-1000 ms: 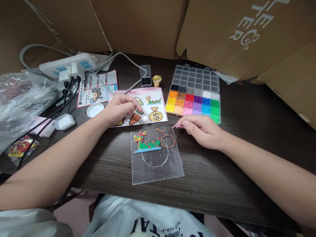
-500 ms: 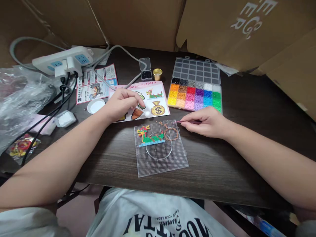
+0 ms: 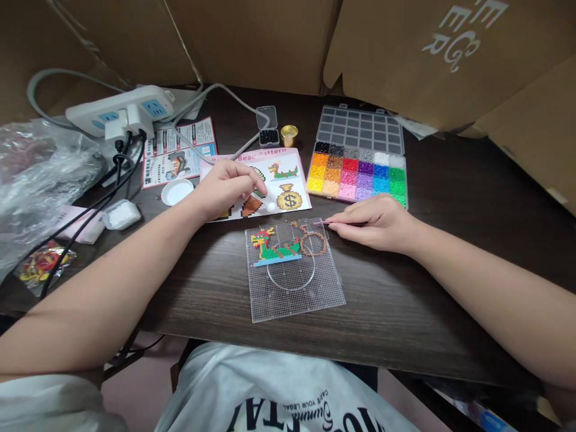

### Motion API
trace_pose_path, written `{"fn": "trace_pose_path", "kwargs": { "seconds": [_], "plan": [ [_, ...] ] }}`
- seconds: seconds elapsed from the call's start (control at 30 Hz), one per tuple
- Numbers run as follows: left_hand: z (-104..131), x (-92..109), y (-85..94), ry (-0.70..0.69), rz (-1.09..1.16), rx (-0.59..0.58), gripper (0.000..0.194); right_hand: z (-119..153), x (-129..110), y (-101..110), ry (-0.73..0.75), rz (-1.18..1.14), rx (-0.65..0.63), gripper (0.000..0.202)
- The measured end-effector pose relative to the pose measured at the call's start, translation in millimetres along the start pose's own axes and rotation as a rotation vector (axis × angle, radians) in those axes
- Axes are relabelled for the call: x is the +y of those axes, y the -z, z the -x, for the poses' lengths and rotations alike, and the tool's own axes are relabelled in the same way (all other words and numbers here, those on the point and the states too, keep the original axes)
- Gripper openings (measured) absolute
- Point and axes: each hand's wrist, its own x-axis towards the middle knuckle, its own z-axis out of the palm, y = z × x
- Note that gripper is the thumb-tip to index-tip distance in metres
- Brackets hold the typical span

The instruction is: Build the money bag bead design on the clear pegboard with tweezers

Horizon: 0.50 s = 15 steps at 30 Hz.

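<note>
A clear pegboard lies on the dark table, bearing a green, red and yellow bead dragon and a round brown bead outline. My right hand pinches thin tweezers, their tips over the board's top right corner. Over the printed pattern sheet, my left hand is closed on a thin white stick with a round white end. Behind my right hand sits an open bead box with many colours.
At the left are a power strip with black cables, crumpled plastic, a white lid and a small box of white beads. A black-bead box and a gold cup stand behind the sheet.
The whole view has shifted slightly. Both hands keep nearly the same places over the sheet and the board, with the tweezers tips still near the board's top right corner.
</note>
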Motion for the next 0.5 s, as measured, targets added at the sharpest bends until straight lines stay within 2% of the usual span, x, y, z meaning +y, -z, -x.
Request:
{"fn": "trace_pose_path", "kwargs": {
  "seconds": [0.5],
  "plan": [
    [-0.7, -0.8, 1.5, 0.01, -0.021, -0.008, 0.025, -1.5, 0.2, -1.1, 0.013, 0.015, 0.007, 0.02]
  ]
}}
